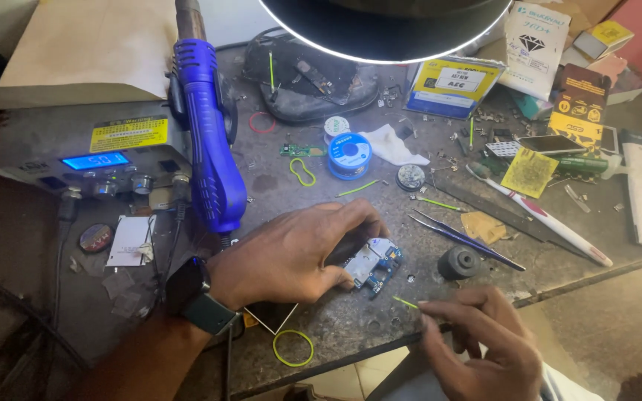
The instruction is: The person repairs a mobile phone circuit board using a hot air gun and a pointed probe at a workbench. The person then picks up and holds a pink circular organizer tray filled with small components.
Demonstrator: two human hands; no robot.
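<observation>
Presently, the left hand (pixel 291 252) lies cupped over a small circuit board (pixel 373 265) on the worn bench (pixel 351 327), fingertips pressed on its near edge, seemingly to pin it flat and keep it from sliding. A dark watch (pixel 196 295) sits on that wrist. The right hand (pixel 481 338), just right of the board and nearer the bench edge, pinches a thin green-tipped stick (pixel 408 302) between thumb and forefinger; its tip points at the board's lower right corner but stands a little apart from it.

Left of the board, a blue hot-air gun (pixel 206 126) rests upright in its holder beside the grey station (pixel 76 145), nozzle away from the work. Right of the board lie tweezers (pixel 462 239) and a black knob (pixel 459 262), both within easy reach. Beyond the board sits a blue solder spool (pixel 349 154). A yellow rubber band (pixel 293 347) lies nearer than the board, by the bench edge. A ring lamp (pixel 388 30) hangs above, beyond the board, lighting the work.
</observation>
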